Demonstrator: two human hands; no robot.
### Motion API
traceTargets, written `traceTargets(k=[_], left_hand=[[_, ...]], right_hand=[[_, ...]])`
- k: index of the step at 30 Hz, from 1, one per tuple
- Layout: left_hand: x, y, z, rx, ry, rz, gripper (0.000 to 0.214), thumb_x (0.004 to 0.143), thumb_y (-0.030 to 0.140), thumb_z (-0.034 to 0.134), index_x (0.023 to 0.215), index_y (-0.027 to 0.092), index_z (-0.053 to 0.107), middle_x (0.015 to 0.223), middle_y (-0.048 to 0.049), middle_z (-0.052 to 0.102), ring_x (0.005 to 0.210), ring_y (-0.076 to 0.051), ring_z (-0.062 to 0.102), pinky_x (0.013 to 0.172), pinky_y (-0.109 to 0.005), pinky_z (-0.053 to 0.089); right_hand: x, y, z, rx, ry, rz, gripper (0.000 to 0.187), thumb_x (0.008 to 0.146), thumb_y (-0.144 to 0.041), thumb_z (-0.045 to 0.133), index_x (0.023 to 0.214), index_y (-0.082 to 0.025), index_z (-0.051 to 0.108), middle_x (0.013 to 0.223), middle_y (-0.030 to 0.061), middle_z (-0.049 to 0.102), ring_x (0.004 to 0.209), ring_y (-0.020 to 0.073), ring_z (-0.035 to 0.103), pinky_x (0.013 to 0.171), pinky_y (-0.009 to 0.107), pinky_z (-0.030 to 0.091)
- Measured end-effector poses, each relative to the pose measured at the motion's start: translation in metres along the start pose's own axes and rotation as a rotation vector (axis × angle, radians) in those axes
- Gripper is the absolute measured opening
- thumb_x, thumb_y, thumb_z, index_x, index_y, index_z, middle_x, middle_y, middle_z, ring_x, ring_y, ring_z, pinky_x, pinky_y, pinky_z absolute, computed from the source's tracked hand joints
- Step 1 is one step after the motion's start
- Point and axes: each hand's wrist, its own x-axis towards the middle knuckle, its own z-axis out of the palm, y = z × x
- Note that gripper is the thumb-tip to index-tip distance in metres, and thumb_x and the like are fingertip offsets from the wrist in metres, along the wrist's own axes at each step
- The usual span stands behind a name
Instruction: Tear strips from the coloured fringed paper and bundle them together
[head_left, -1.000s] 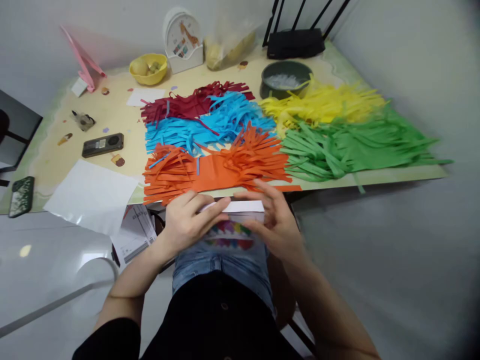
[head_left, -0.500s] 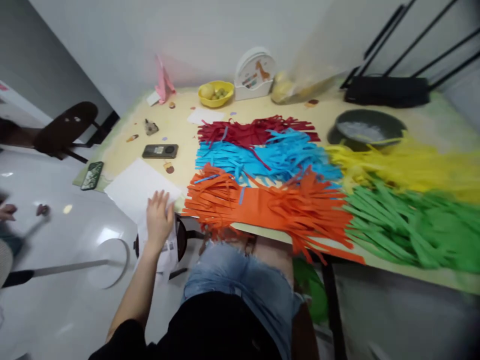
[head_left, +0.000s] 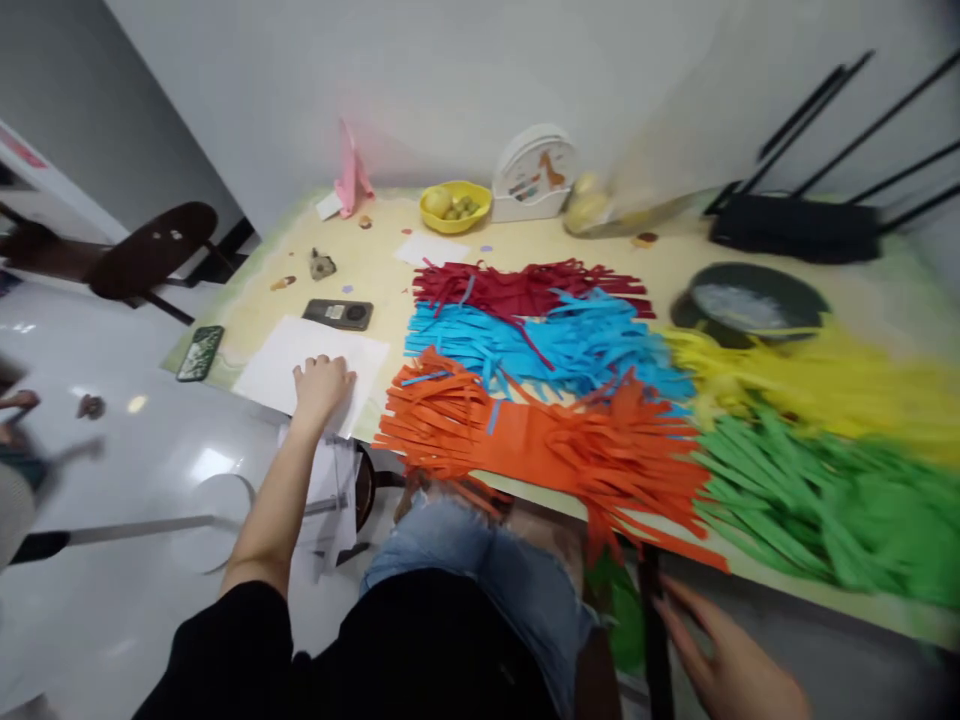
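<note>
My left hand lies on a white sheet of paper at the table's left front edge, its fingers apart and a little bent. My right hand, blurred, is below the table edge at lower right, fingers stretched and apart. Its fingertips come close to a dark table leg; contact I cannot tell. Nothing shows in it. Between the hands, fringed strips lie in rows: orange, blue and dark red. To the right are yellow strips and green strips.
A patterned phone and a dark oblong device lie near the paper. Along the wall stand a yellow fruit bowl, a white giraffe-print holder and a black router. A dark round container sits in front. More papers are below the edge.
The white paper, under my left hand, has moved further onto the table; the fingers are more bent. My right hand has come into view at lower right. The whole view has shifted slightly.
</note>
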Motion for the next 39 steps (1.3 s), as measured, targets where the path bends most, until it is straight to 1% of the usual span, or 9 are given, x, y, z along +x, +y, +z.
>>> traceTargets(k=[2, 3, 5, 7, 9, 11, 17, 24, 39], left_hand=[[-0.002, 0.017, -0.002, -0.051, 0.038, 0.084, 0.039, 0.098, 0.035, 0.050, 0.124, 0.012, 0.068, 0.135, -0.0236, 0.062, 0.127, -0.040, 0.055, 0.109, -0.060, 0.039], [-0.005, 0.029, -0.003, -0.080, 0.057, 0.133, 0.040, 0.099, 0.033, 0.048, 0.127, 0.011, 0.066, 0.138, -0.0230, 0.061, 0.129, -0.038, 0.055, 0.111, -0.057, 0.039], [-0.017, 0.058, -0.001, -0.149, 0.086, 0.254, 0.040, 0.102, 0.029, 0.043, 0.132, 0.011, 0.063, 0.140, -0.0196, 0.061, 0.131, -0.030, 0.056, 0.114, -0.049, 0.041], [-0.038, 0.092, 0.006, -0.268, 0.084, 0.494, 0.038, 0.103, 0.026, 0.043, 0.134, 0.016, 0.062, 0.136, -0.0140, 0.066, 0.129, -0.022, 0.060, 0.113, -0.040, 0.046], [-0.062, 0.127, 0.016, -0.415, 0.032, 0.861, 0.036, 0.101, 0.028, 0.049, 0.134, 0.018, 0.062, 0.137, -0.0133, 0.066, 0.131, -0.021, 0.060, 0.113, -0.040, 0.048], [-0.083, 0.156, 0.027, -0.384, -0.065, 1.014, 0.043, 0.098, 0.034, 0.058, 0.138, 0.016, 0.059, 0.147, -0.0170, 0.058, 0.139, -0.025, 0.054, 0.117, -0.043, 0.044], [-0.088, 0.186, 0.032, -0.200, -0.249, 0.906, 0.052, 0.094, 0.040, 0.065, 0.139, 0.013, 0.058, 0.154, -0.0198, 0.050, 0.143, -0.030, 0.049, 0.118, -0.043, 0.041], [-0.078, 0.196, 0.008, -0.136, -0.297, 0.888, 0.051, 0.091, 0.051, 0.067, 0.127, 0.014, 0.066, 0.147, -0.0172, 0.056, 0.130, -0.032, 0.058, 0.109, -0.043, 0.047], [-0.065, 0.203, -0.004, -0.192, -0.337, 0.848, 0.029, 0.093, 0.041, 0.066, 0.109, 0.019, 0.075, 0.125, -0.0123, 0.071, 0.112, -0.028, 0.070, 0.094, -0.035, 0.053]], right_hand=[[0.021, -0.008, 0.009, -0.026, 0.054, -0.096, 0.030, 0.102, -0.041, 0.045, 0.117, -0.026, 0.068, 0.102, 0.0104, 0.078, 0.086, 0.0271, 0.076, 0.074, 0.042, 0.065], [0.036, -0.013, 0.015, -0.032, 0.048, -0.134, 0.031, 0.101, -0.033, 0.049, 0.125, -0.023, 0.065, 0.116, 0.0111, 0.076, 0.101, 0.0275, 0.075, 0.091, 0.045, 0.063], [0.068, -0.023, 0.029, -0.023, -0.015, -0.274, 0.034, 0.100, -0.025, 0.050, 0.130, -0.017, 0.065, 0.126, 0.0133, 0.073, 0.115, 0.0262, 0.072, 0.100, 0.043, 0.060], [0.095, -0.024, 0.041, -0.082, -0.121, -0.363, 0.036, 0.098, -0.018, 0.050, 0.130, -0.013, 0.067, 0.135, 0.0159, 0.068, 0.126, 0.0282, 0.066, 0.106, 0.045, 0.057], [0.110, -0.019, 0.048, -0.147, -0.214, -0.371, 0.038, 0.094, -0.011, 0.051, 0.128, -0.008, 0.068, 0.136, 0.0202, 0.066, 0.128, 0.0308, 0.064, 0.107, 0.047, 0.056], [0.115, -0.009, 0.050, -0.160, -0.285, -0.326, 0.037, 0.092, -0.008, 0.053, 0.125, -0.006, 0.071, 0.134, 0.0222, 0.067, 0.126, 0.0317, 0.066, 0.107, 0.048, 0.056], [0.118, 0.001, 0.042, -0.080, -0.354, -0.195, 0.026, 0.095, -0.011, 0.056, 0.108, -0.016, 0.078, 0.123, 0.0149, 0.075, 0.117, 0.0260, 0.071, 0.103, 0.041, 0.057], [0.135, -0.009, 0.034, -0.032, -0.401, -0.049, 0.016, 0.094, -0.014, 0.059, 0.088, -0.016, 0.074, 0.094, 0.0093, 0.076, 0.094, 0.0242, 0.071, 0.082, 0.033, 0.053], [0.136, -0.009, 0.028, 0.142, -0.351, 0.087, 0.014, 0.083, -0.005, 0.063, 0.081, -0.018, 0.062, 0.085, 0.0051, 0.070, 0.086, 0.0200, 0.061, 0.077, 0.029, 0.043]])
